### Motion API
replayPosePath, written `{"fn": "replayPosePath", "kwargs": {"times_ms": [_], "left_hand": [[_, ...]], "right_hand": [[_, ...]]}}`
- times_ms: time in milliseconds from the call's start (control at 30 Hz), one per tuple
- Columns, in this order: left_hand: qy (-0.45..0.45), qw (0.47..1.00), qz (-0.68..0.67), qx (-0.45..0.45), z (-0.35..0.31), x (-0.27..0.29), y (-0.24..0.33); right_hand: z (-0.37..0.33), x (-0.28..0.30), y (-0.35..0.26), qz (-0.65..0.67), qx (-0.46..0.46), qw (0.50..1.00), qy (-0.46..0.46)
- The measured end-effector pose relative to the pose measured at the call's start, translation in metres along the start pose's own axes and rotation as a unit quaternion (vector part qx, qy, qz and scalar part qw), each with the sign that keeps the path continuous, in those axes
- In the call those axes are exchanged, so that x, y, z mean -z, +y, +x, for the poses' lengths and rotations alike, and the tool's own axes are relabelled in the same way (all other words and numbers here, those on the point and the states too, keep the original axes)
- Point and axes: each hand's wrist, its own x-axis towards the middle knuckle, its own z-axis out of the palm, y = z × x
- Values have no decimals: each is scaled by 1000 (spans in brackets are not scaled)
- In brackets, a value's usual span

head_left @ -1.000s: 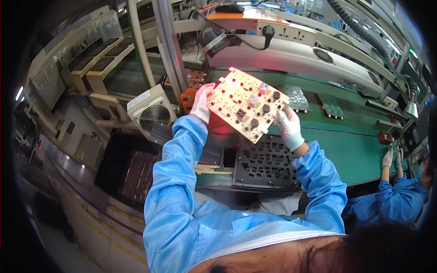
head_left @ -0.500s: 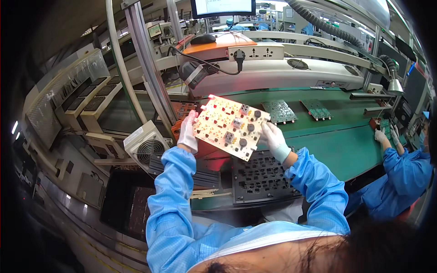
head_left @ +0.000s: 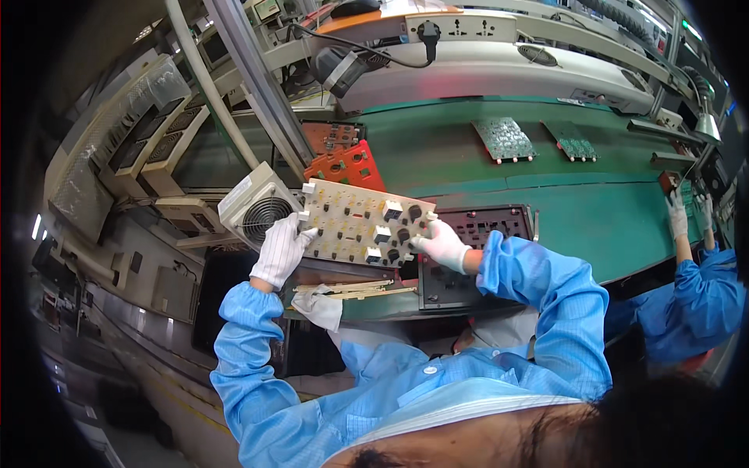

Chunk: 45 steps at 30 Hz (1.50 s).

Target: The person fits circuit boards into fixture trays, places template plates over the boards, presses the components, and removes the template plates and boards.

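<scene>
Moved since the earlier frame, head view: the circuit board [head_left: 359, 222] is lower against the fan unit [head_left: 269, 214] and less steeply slanted, and the red glare on its face is gone.
Left hand: the white-gloved left hand [head_left: 282, 251] is clamped on the board's left end, thumb on the face beside the parts.
Right hand: the white-gloved right hand [head_left: 446, 246] is closed on the board's right end, fingertips near the round black parts.
Board: component side up between both hands, just right of the fan unit; whether it touches anything beneath cannot be told.
Bench: a black fixture [head_left: 452, 290] lies partly under the right forearm; pale strips [head_left: 355, 290] and a white cloth [head_left: 320, 306] sit at the near edge.
Green surface: two green boards [head_left: 504, 140] lie well apart from the hands; a red cut-out plate [head_left: 347, 168] is behind the held board.
Room: a power strip [head_left: 464, 30] runs above; a co-worker's gloved hands [head_left: 677, 214] are at far right.
Also changed: the white cloth now shows beside the strips.
</scene>
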Motion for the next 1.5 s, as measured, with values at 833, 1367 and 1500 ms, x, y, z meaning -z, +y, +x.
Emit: {"fn": "replayPosePath", "kwargs": {"times_ms": [833,1367,1500], "left_hand": [[-73,987,140,-26,29,-23,-29],[7,974,-201,101,7,33,0],[-167,948,-230,146,4,70,9]], "right_hand": [[83,-18,51,-11,-206,973,-106],[14,-6,-19,88,-37,995,8],[20,-14,-7,-2,-19,986,-165]]}}
